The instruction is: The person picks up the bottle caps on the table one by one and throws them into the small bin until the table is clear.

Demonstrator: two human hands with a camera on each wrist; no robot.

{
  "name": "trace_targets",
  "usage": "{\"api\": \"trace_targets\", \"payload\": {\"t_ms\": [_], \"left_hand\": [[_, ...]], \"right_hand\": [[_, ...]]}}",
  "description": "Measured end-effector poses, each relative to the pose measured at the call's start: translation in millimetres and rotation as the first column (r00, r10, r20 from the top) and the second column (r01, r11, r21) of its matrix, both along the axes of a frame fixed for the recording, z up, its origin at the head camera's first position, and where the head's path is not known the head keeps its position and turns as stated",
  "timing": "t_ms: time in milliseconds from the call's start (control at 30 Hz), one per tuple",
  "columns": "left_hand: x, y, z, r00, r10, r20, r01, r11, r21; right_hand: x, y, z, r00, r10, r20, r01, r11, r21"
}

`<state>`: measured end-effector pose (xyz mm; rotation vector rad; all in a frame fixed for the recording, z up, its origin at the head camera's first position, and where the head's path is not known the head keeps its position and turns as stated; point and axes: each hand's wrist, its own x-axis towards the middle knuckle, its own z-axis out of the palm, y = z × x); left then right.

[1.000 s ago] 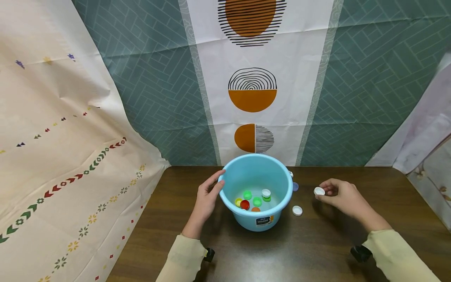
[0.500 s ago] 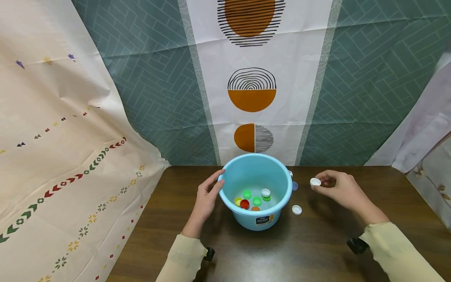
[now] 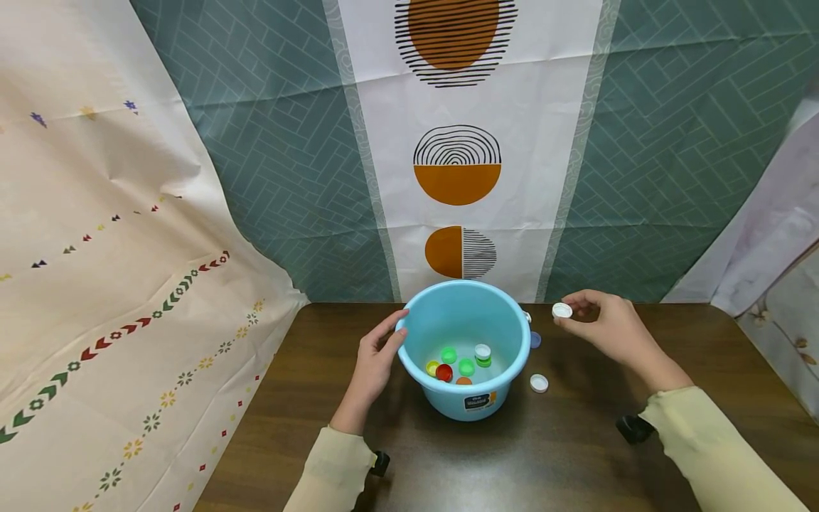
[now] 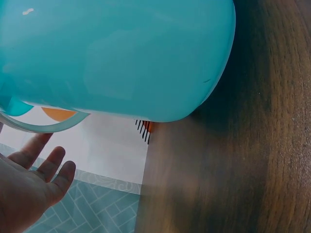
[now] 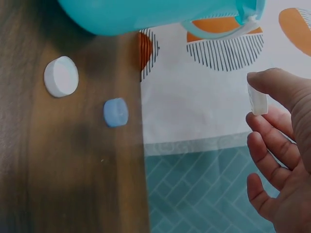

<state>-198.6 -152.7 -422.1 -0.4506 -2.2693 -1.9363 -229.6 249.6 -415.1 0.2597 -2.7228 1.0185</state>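
Note:
My right hand (image 3: 604,323) pinches a white bottle cap (image 3: 562,311) between thumb and fingertips, above the table to the right of a light blue bucket (image 3: 463,407). In the right wrist view that white cap (image 5: 258,99) is seen edge-on, the other fingers loosely bent. My left hand (image 3: 377,352) touches the bucket's left rim with thumb and forefinger. In the left wrist view the fingers (image 4: 51,165) lie loose beside the bucket handle. Inside the bucket are several caps, including a red cap (image 3: 444,372), a yellow cap (image 3: 432,367) and a white cap (image 3: 483,351).
On the brown wooden table (image 3: 550,462), a white cap (image 3: 539,383) lies right of the bucket. A blue cap (image 3: 535,340) lies farther back, close to the bucket's side. Patterned cloth (image 3: 313,178) hangs behind the table's far edge.
My right hand, with the white bottle cap, has risen and moved left toward the bucket. My left hand stays at the rim, and the bucket has not moved.

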Motion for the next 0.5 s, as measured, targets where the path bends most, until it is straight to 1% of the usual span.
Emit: {"api": "trace_targets", "payload": {"t_ms": [167,500], "left_hand": [[-0.4,0.4,0.3,1.0,-0.001,-0.005,0.001,1.0,0.001],[0.0,1.0,1.1,1.0,0.012,-0.011,-0.012,1.0,-0.006]], "right_hand": [[-2.6,-7.1,11.8,1.0,-0.014,0.011,0.014,1.0,0.002],[-10.2,-23.0,33.8,1.0,-0.003,-0.019,0.003,1.0,0.004]]}}
